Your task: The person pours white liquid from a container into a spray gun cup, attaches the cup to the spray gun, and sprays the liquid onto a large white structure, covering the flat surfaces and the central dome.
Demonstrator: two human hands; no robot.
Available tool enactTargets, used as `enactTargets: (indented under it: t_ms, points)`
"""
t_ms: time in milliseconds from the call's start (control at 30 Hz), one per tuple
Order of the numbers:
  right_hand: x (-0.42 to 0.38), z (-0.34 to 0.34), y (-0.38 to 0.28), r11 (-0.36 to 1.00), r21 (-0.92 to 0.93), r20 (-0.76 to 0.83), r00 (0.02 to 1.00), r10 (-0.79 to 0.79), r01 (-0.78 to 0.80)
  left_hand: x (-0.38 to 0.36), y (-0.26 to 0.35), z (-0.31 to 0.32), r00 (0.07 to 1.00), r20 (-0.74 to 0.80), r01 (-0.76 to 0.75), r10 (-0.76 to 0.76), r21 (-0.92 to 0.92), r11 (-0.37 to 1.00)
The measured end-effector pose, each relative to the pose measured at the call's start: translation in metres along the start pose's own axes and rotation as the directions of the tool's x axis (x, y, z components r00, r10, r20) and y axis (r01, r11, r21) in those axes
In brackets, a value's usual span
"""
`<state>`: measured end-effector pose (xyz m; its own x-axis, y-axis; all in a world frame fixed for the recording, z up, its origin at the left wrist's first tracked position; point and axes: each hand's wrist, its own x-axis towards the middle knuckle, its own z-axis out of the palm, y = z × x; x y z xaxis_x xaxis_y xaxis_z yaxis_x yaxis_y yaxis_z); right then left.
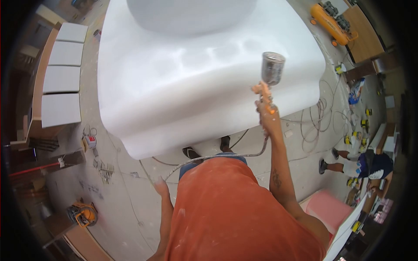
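My right hand (269,118) is wrapped around the handle of a spray gun (264,93) with a paint-spattered metal cup (273,68) on top. The gun is held over a large, smooth white curved piece (209,102) that fills the space in front of me. From the gun's handle an air hose (217,155) runs across my waist to my left side. There my left hand (161,186), somewhat blurred, closes around the hose, low and apart from the white piece.
White panels (64,71) stand in a row at left. An orange air compressor (332,24) is at the far right. Coiled hoses (320,115) lie on the floor at right, near several cans. Another person (370,165) is at the right. A pink roll (328,209) lies behind my right arm.
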<state>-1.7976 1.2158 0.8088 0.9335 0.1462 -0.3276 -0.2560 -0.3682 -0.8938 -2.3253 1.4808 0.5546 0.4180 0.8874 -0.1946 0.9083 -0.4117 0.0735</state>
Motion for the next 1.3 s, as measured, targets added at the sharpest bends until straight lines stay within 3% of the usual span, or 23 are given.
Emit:
enactTargets:
  t_ms: [67, 133, 233, 267, 333, 400, 467, 500, 533, 567, 600, 667, 733, 800, 867, 967, 1033, 1100, 1167, 1300]
  points:
    - [-0.025, 0.039, -0.009, 0.996, -0.012, 0.114, 0.989, 0.093, -0.092, 0.001, -0.014, -0.006, 0.995, 0.014, 0.102, -0.101, -0.076, 0.992]
    - [-0.043, 0.077, -0.008, 0.998, 0.052, 0.273, 0.961, -0.054, 0.041, 0.000, -0.033, -0.011, 0.947, 0.066, 0.322, -0.315, -0.182, 0.929]
    - [-0.075, 0.116, -0.030, 0.998, 0.058, 0.441, 0.898, 0.003, -0.032, -0.003, -0.073, -0.003, 0.950, -0.052, 0.298, -0.307, -0.137, 0.945]
    - [-0.081, 0.123, -0.034, 0.983, 0.082, 0.527, 0.844, 0.098, -0.166, -0.007, -0.080, -0.009, 0.944, -0.052, 0.316, -0.325, -0.133, 0.939]
    - [-0.086, 0.125, -0.042, 0.977, 0.054, 0.588, 0.798, 0.135, -0.205, -0.009, -0.079, -0.026, 0.965, -0.009, 0.259, -0.262, -0.123, 0.958]
    - [-0.087, 0.127, -0.043, 0.970, 0.027, 0.632, 0.756, 0.171, -0.242, -0.008, -0.075, -0.032, 0.956, -0.005, 0.290, -0.293, -0.105, 0.951]
    - [-0.086, 0.127, -0.037, 0.996, 0.023, 0.545, 0.836, 0.060, -0.086, -0.009, -0.078, -0.028, 0.948, -0.003, 0.317, -0.318, -0.090, 0.944]
    - [-0.084, 0.124, -0.034, 0.996, 0.022, 0.545, 0.836, 0.061, -0.087, -0.009, -0.086, -0.018, 0.982, -0.080, 0.176, -0.172, 0.041, 0.984]
    - [-0.079, 0.116, -0.032, 0.999, 0.046, 0.480, 0.876, -0.044, 0.025, -0.010, -0.089, -0.007, 0.990, -0.137, 0.038, -0.013, 0.180, 0.983]
    - [-0.073, 0.106, -0.028, 0.989, 0.062, 0.409, 0.900, -0.151, 0.137, -0.010, -0.086, -0.001, 0.990, -0.137, 0.037, -0.012, 0.179, 0.983]
    - [-0.065, 0.092, -0.018, 0.989, 0.063, 0.406, 0.901, -0.150, 0.136, -0.009, -0.078, 0.003, 0.990, -0.139, 0.003, 0.024, 0.185, 0.983]
    - [-0.045, 0.060, 0.004, 0.995, 0.032, 0.252, 0.964, 0.082, -0.092, -0.004, -0.061, 0.009, 0.988, -0.141, -0.035, 0.063, 0.192, 0.981]
    - [-0.029, 0.030, 0.011, 0.992, 0.070, 0.136, 0.986, 0.091, -0.102, 0.005, -0.037, 0.013, 0.994, -0.046, 0.101, -0.097, 0.089, 0.991]
    - [-0.019, -0.001, 0.008, 0.988, 0.112, 0.067, 0.993, 0.095, -0.102, 0.006, -0.014, 0.010, 0.998, -0.057, 0.002, 0.004, 0.102, 0.995]
    - [-0.006, -0.035, 0.011, 0.983, 0.155, -0.035, 0.994, 0.105, -0.098, 0.015, 0.010, 0.008, 0.989, -0.058, -0.128, 0.135, 0.110, 0.986]
    - [0.032, -0.086, 0.025, 0.986, 0.159, -0.192, 0.978, 0.084, -0.053, 0.019, 0.042, 0.008, 0.991, 0.033, -0.129, 0.128, 0.054, 0.990]
    - [0.055, -0.107, 0.030, 0.995, 0.103, -0.313, 0.949, 0.046, -0.014, 0.020, 0.051, 0.011, 0.963, -0.011, -0.267, 0.270, 0.113, 0.957]
    - [0.078, -0.121, 0.045, 0.994, 0.109, -0.405, 0.913, 0.050, -0.006, 0.022, 0.054, 0.016, 0.952, -0.026, -0.302, 0.304, 0.074, 0.951]
    - [0.095, -0.139, 0.056, 0.992, -0.125, -0.498, 0.864, -0.069, 0.007, 0.020, 0.065, 0.016, 0.943, -0.041, -0.330, 0.331, 0.035, 0.943]
    - [0.087, -0.123, 0.063, 0.953, -0.282, -0.515, 0.821, -0.247, 0.109, 0.014, 0.077, 0.008, 0.980, 0.031, -0.198, 0.197, 0.021, 0.980]
